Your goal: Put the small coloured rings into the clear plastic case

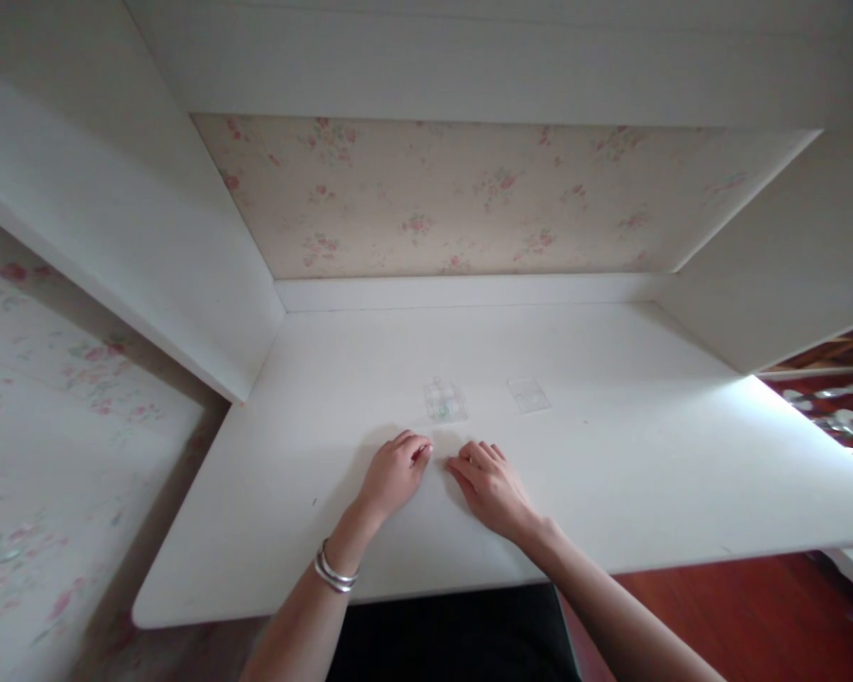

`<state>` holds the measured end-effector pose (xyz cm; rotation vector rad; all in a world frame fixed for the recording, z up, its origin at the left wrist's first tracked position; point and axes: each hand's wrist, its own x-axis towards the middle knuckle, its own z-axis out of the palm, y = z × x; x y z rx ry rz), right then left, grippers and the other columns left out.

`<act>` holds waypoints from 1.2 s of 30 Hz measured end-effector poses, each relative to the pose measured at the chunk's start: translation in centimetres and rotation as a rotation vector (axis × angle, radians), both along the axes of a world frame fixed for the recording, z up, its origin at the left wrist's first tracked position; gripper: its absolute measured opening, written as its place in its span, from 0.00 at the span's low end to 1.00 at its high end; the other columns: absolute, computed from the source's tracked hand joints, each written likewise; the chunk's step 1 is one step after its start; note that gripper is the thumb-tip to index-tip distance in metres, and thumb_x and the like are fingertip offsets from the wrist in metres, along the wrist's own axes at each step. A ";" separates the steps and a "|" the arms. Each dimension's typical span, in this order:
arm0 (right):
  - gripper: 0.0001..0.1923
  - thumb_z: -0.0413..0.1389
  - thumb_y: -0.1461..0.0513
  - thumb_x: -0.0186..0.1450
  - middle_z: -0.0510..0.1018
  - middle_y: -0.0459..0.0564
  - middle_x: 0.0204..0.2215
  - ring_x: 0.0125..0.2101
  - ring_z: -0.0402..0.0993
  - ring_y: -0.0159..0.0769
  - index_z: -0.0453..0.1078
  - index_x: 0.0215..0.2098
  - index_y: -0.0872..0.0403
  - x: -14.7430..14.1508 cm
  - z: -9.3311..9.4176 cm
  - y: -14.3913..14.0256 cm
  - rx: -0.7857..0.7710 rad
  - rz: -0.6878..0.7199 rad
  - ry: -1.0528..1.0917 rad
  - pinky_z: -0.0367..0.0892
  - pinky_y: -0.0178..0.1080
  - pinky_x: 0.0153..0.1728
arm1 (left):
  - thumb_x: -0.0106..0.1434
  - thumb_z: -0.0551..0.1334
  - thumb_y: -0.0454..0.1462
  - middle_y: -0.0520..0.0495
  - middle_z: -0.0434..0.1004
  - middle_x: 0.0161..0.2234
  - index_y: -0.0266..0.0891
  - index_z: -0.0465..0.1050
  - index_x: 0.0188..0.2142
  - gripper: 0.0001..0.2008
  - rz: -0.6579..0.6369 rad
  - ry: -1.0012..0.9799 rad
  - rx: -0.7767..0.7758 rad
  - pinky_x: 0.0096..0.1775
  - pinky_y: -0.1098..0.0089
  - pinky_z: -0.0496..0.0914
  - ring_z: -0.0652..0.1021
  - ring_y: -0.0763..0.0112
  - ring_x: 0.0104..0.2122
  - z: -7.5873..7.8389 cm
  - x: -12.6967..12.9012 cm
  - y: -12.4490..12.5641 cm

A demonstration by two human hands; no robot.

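Forearms [299,616], both bare, reach over the near edge of the white desk [611,493], with something plain black [455,635] between them and red floor [739,606] to the right. Silver bangles [335,568] ring my left wrist. My left hand [396,471] lies low over the desk, fingers curled in and thumb against the forefinger; my right hand [490,483] faces it, curled likewise, its thumb and forefinger pointing left. The two are apart, a narrow gap between their fingertips, and I cannot tell whether either one pinches anything small. Just beyond that gap, flat on the desk and touched by neither hand, is a clear packet [445,402] with a little green showing in it. A second sheet [530,395], also clear, lies apart to its right, slightly tilted; what it is made of I cannot tell. Farther back, a white strip [469,292] runs along the desk's rear edge, between a left panel [149,218] and a right panel [789,237]. Above the strip is flowered wallpaper [426,246], and over that a white board [469,66].
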<state>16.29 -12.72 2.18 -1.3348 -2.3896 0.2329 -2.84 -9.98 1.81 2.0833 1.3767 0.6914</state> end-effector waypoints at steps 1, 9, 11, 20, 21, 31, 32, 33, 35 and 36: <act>0.11 0.47 0.64 0.67 0.71 0.50 0.32 0.34 0.65 0.35 0.72 0.39 0.51 0.0 -0.1 0.0 0.001 -0.006 0.022 0.59 0.39 0.37 | 0.66 0.50 0.38 0.46 0.74 0.36 0.41 0.72 0.38 0.12 -0.001 -0.001 -0.001 0.40 0.70 0.67 0.73 0.69 0.36 0.0 0.0 0.0; 0.13 0.46 0.59 0.68 0.70 0.51 0.32 0.34 0.67 0.36 0.73 0.40 0.50 1.2 -0.3 2.3 0.052 -0.162 0.254 0.64 0.39 0.38 | 0.67 0.50 0.40 0.47 0.73 0.35 0.41 0.73 0.39 0.14 -0.029 -0.052 -0.049 0.38 0.71 0.68 0.74 0.71 0.34 0.7 0.0 -0.6; 0.14 0.46 0.58 0.68 0.70 0.51 0.31 0.34 0.67 0.36 0.73 0.38 0.50 1.7 -0.3 3.8 0.070 -0.195 0.267 0.64 0.39 0.38 | 0.66 0.51 0.41 0.47 0.72 0.35 0.42 0.74 0.40 0.13 -0.067 -0.072 -0.053 0.37 0.71 0.69 0.74 0.71 0.32 0.8 0.2 -1.0; 0.14 0.47 0.57 0.67 0.70 0.49 0.31 0.33 0.67 0.35 0.74 0.36 0.50 2.2 -1.3 8.1 0.074 -0.202 0.226 0.63 0.38 0.37 | 0.64 0.56 0.39 0.49 0.72 0.37 0.46 0.74 0.44 0.11 -0.171 -0.010 0.012 0.42 0.70 0.69 0.74 0.71 0.35 0.0 1.1 -1.4; 0.14 0.47 0.57 0.67 0.70 0.49 0.31 0.33 0.67 0.34 0.74 0.36 0.50 2.1 -1.3 8.2 0.065 -0.202 0.223 0.63 0.38 0.37 | 0.64 0.56 0.38 0.49 0.72 0.37 0.46 0.74 0.43 0.11 -0.167 -0.002 0.016 0.42 0.70 0.69 0.74 0.71 0.35 -0.1 1.2 -1.4; 0.17 0.48 0.52 0.65 0.71 0.48 0.30 0.30 0.67 0.33 0.75 0.34 0.52 3.7 -2.1 7.4 -0.027 -0.398 0.476 0.62 0.35 0.30 | 0.63 0.57 0.39 0.49 0.72 0.35 0.46 0.76 0.41 0.10 -0.142 0.071 0.067 0.39 0.71 0.69 0.74 0.72 0.33 -0.7 1.6 -1.2; 0.18 0.48 0.52 0.64 0.71 0.49 0.30 0.30 0.67 0.33 0.75 0.34 0.52 4.1 -2.2 7.2 -0.043 -0.421 0.490 0.62 0.35 0.30 | 0.63 0.57 0.39 0.49 0.72 0.35 0.46 0.76 0.40 0.09 -0.136 0.077 0.073 0.39 0.71 0.69 0.74 0.72 0.33 -0.8 1.7 -1.2; 0.18 0.48 0.51 0.64 0.71 0.49 0.31 0.29 0.67 0.33 0.75 0.34 0.53 4.4 -2.4 6.9 -0.058 -0.438 0.503 0.62 0.35 0.30 | 0.64 0.57 0.38 0.49 0.72 0.34 0.46 0.76 0.39 0.09 -0.129 0.080 0.077 0.38 0.71 0.69 0.74 0.72 0.33 -0.7 1.7 -1.2; 0.19 0.48 0.50 0.64 0.72 0.49 0.31 0.30 0.68 0.33 0.75 0.34 0.53 5.0 -2.8 6.3 -0.084 -0.463 0.533 0.63 0.36 0.31 | 0.64 0.56 0.38 0.49 0.72 0.34 0.45 0.76 0.39 0.10 -0.115 0.078 0.081 0.38 0.72 0.68 0.74 0.72 0.33 -0.7 1.9 -1.2; 0.19 0.48 0.50 0.64 0.72 0.50 0.32 0.30 0.68 0.34 0.75 0.34 0.53 5.1 -2.9 6.0 -0.093 -0.476 0.551 0.63 0.36 0.31 | 0.64 0.56 0.37 0.50 0.72 0.34 0.45 0.76 0.38 0.10 -0.110 0.075 0.081 0.38 0.72 0.68 0.74 0.72 0.33 -0.6 1.9 -1.2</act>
